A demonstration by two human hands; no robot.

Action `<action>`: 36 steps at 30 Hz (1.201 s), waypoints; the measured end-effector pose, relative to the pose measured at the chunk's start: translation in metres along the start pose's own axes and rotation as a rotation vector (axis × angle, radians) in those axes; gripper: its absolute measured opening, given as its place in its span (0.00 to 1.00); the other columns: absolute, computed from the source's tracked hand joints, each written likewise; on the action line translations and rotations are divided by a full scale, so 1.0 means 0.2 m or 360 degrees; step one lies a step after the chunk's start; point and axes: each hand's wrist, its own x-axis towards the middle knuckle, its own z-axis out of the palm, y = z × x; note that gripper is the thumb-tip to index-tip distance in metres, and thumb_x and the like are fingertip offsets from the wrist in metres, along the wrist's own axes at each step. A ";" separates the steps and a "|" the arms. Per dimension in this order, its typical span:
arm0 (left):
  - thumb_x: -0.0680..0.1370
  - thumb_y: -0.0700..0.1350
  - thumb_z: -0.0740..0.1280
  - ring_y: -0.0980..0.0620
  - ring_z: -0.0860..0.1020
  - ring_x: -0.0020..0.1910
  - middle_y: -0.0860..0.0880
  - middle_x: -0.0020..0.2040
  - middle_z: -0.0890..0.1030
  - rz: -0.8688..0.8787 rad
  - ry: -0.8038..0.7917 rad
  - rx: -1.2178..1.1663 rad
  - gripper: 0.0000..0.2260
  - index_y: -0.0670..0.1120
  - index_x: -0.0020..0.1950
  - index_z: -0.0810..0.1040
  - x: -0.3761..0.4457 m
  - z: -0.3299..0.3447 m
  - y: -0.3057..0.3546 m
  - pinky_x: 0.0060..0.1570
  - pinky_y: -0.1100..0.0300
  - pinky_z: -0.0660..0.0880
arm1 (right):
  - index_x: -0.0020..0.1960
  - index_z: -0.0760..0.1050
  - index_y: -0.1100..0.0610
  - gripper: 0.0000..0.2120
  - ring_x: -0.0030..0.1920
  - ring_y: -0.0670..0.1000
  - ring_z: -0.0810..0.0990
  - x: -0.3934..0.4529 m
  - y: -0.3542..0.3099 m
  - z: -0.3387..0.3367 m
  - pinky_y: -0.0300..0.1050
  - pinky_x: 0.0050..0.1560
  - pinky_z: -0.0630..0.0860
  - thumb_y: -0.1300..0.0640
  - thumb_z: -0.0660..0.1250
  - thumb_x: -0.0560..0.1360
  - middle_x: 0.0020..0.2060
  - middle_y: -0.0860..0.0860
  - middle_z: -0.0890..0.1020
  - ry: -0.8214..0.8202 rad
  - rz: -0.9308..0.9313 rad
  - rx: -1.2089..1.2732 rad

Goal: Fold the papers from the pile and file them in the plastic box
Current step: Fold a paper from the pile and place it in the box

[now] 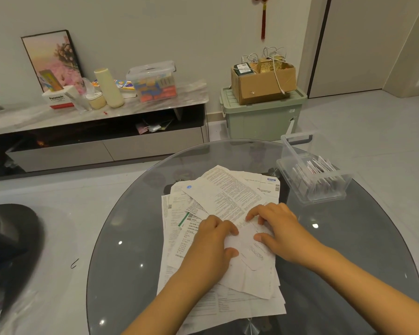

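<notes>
Both my hands are down on the top sheet (230, 204) of the pile (218, 238). My left hand (209, 245) has fingers curled and thumb out, pinching the sheet's near fold. My right hand (275, 229) presses it from the other side, fingers bent onto the paper, thumb tip flat on it.

Risk: the sheet is long and runs away from my fingertips, up and left across the pile. If I crease now with edges not lined up, the fold goes crooked. The loose papers under my palms could also slide on the glass table (131, 238) and drag the stack toward its near rim. I could pinch two sheets at once; can't tell how many I've got.

The plastic box (312, 175) sits beyond and to the right of my right fingers, well apart from them, lid open, with folded papers (315, 172) already standing inside.
</notes>
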 end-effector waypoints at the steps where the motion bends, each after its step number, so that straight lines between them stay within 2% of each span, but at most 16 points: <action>1: 0.76 0.47 0.68 0.59 0.65 0.56 0.59 0.52 0.64 0.0014 -0.0007 0.0028 0.13 0.54 0.60 0.73 0.00 -0.01 0.00 0.55 0.68 0.62 | 0.58 0.71 0.44 0.14 0.55 0.45 0.63 0.00 0.00 0.00 0.37 0.56 0.57 0.54 0.67 0.74 0.52 0.42 0.70 0.0001 -0.0039 -0.0050; 5: 0.75 0.54 0.67 0.57 0.68 0.58 0.59 0.52 0.66 0.0100 -0.0028 0.0145 0.17 0.54 0.63 0.73 -0.03 -0.02 0.01 0.58 0.66 0.64 | 0.58 0.76 0.44 0.11 0.61 0.45 0.62 -0.02 0.02 0.00 0.37 0.59 0.53 0.49 0.63 0.76 0.56 0.39 0.70 -0.0038 -0.0257 -0.0216; 8: 0.77 0.53 0.64 0.57 0.68 0.59 0.57 0.58 0.71 0.0165 0.0013 0.0241 0.17 0.54 0.66 0.71 -0.04 -0.03 0.01 0.57 0.66 0.64 | 0.58 0.77 0.44 0.21 0.61 0.44 0.64 -0.02 0.03 -0.01 0.38 0.60 0.53 0.36 0.57 0.71 0.57 0.39 0.74 -0.0077 -0.0381 -0.0249; 9: 0.78 0.53 0.63 0.57 0.69 0.58 0.56 0.58 0.73 0.0192 0.0048 0.0268 0.16 0.53 0.65 0.72 -0.04 -0.03 0.02 0.56 0.66 0.66 | 0.56 0.79 0.44 0.23 0.60 0.45 0.67 -0.02 0.03 -0.01 0.40 0.59 0.56 0.34 0.56 0.70 0.55 0.39 0.76 -0.0049 -0.0409 -0.0260; 11: 0.78 0.52 0.61 0.57 0.72 0.56 0.56 0.56 0.76 0.0230 0.0117 0.0272 0.13 0.53 0.61 0.76 -0.04 -0.05 0.04 0.53 0.66 0.67 | 0.48 0.82 0.44 0.19 0.54 0.47 0.72 -0.03 0.03 -0.01 0.43 0.55 0.63 0.36 0.57 0.70 0.49 0.41 0.80 0.0064 -0.0453 -0.0281; 14: 0.79 0.50 0.61 0.57 0.74 0.52 0.56 0.52 0.77 0.0229 0.0194 0.0214 0.10 0.52 0.55 0.80 -0.03 -0.07 0.04 0.50 0.65 0.69 | 0.42 0.82 0.44 0.14 0.49 0.45 0.72 -0.03 -0.01 -0.01 0.41 0.48 0.68 0.40 0.60 0.72 0.44 0.41 0.79 0.0253 -0.0506 -0.0280; 19: 0.79 0.49 0.63 0.59 0.70 0.47 0.56 0.49 0.74 0.0244 0.0338 0.0173 0.08 0.51 0.53 0.81 0.03 -0.12 0.06 0.46 0.69 0.65 | 0.40 0.79 0.47 0.11 0.43 0.45 0.71 -0.02 -0.04 -0.06 0.36 0.44 0.68 0.45 0.60 0.72 0.38 0.40 0.78 0.0413 -0.0509 -0.0273; 22: 0.79 0.47 0.63 0.60 0.70 0.43 0.57 0.48 0.72 0.0254 0.0284 0.0085 0.08 0.50 0.53 0.81 0.06 -0.16 0.11 0.45 0.70 0.67 | 0.40 0.78 0.48 0.06 0.41 0.44 0.73 -0.02 -0.03 -0.12 0.37 0.38 0.70 0.50 0.64 0.71 0.36 0.40 0.78 0.0466 -0.0426 -0.0210; 24: 0.79 0.46 0.63 0.59 0.72 0.45 0.55 0.48 0.75 0.0278 0.0258 0.0047 0.08 0.49 0.52 0.81 0.11 -0.18 0.16 0.47 0.67 0.69 | 0.40 0.78 0.49 0.02 0.40 0.41 0.70 -0.02 -0.02 -0.18 0.33 0.38 0.66 0.54 0.69 0.71 0.35 0.38 0.76 0.0518 -0.0363 -0.0157; 27: 0.80 0.45 0.62 0.59 0.72 0.47 0.53 0.49 0.78 0.0336 0.0255 0.0059 0.08 0.48 0.51 0.81 0.21 -0.22 0.24 0.48 0.68 0.67 | 0.41 0.80 0.50 0.03 0.39 0.40 0.70 -0.01 0.00 -0.26 0.31 0.39 0.64 0.57 0.70 0.72 0.34 0.36 0.74 0.0585 -0.0252 -0.0087; 30: 0.80 0.44 0.62 0.58 0.71 0.46 0.52 0.49 0.78 0.0396 0.0263 0.0075 0.09 0.47 0.52 0.81 0.33 -0.27 0.34 0.45 0.70 0.66 | 0.44 0.81 0.52 0.02 0.39 0.41 0.73 -0.01 0.04 -0.34 0.29 0.39 0.66 0.58 0.70 0.72 0.35 0.40 0.76 0.0700 -0.0170 0.0014; 36: 0.79 0.40 0.62 0.57 0.71 0.44 0.55 0.43 0.74 0.0525 0.0214 0.0057 0.08 0.46 0.49 0.81 0.55 -0.31 0.53 0.47 0.66 0.68 | 0.47 0.80 0.53 0.06 0.40 0.44 0.76 -0.02 0.10 -0.49 0.30 0.38 0.72 0.62 0.70 0.72 0.38 0.43 0.78 0.1017 -0.0042 0.0177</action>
